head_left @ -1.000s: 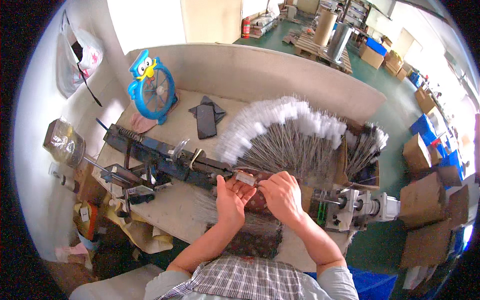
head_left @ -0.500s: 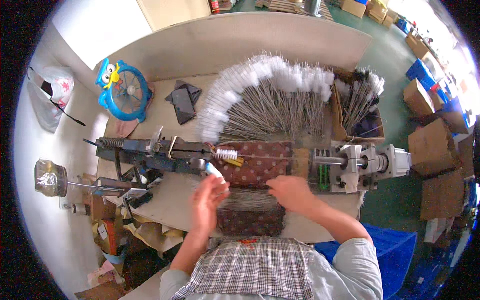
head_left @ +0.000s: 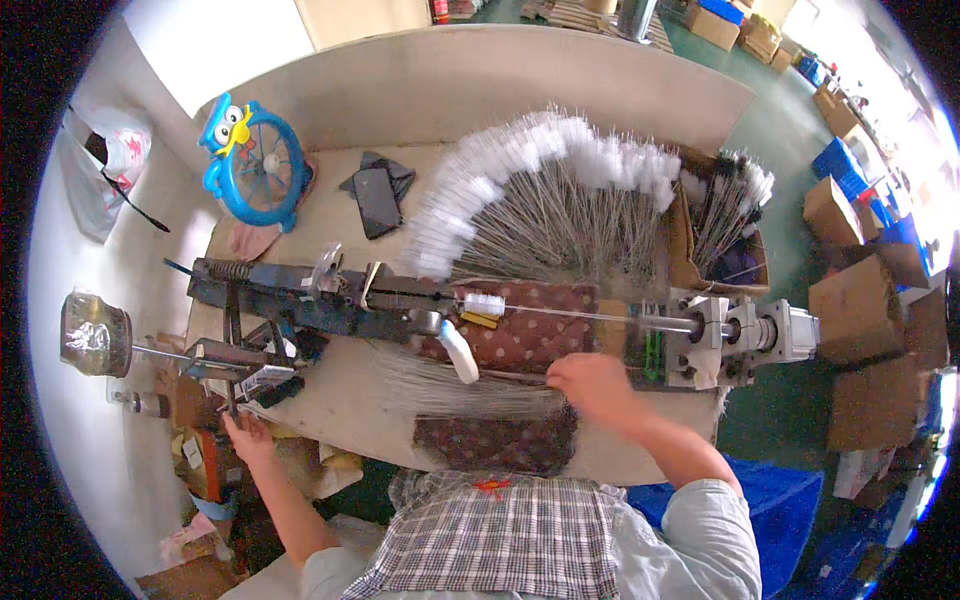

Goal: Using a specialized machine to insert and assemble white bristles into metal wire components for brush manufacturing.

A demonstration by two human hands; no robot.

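Observation:
My left hand [head_left: 248,436] is at the lower left, its fingers closed around the lower end of a dark metal lever [head_left: 232,393] on the machine. My right hand [head_left: 592,385] is over the bench's front part with fingers pinched, at the right ends of a bundle of loose thin wires [head_left: 470,398]. What it pinches is too small to make out. Between the machine's two halves lies a white bristle brush [head_left: 485,304], its twisted wire stem running right to the steel spindle [head_left: 660,323]. Below the brush, a curved white handle [head_left: 459,357] stands untouched.
Many finished white brushes [head_left: 560,140] fan out behind the machine. A cardboard box [head_left: 683,245] at right holds more brushes. A phone [head_left: 376,203] and a blue cartoon fan [head_left: 255,165] sit at back left. A blue crate [head_left: 770,520] is beside me.
My left hand has left the white handle and moved down-left to the lever. The white handle has swung down. My right hand remains near the wire ends.

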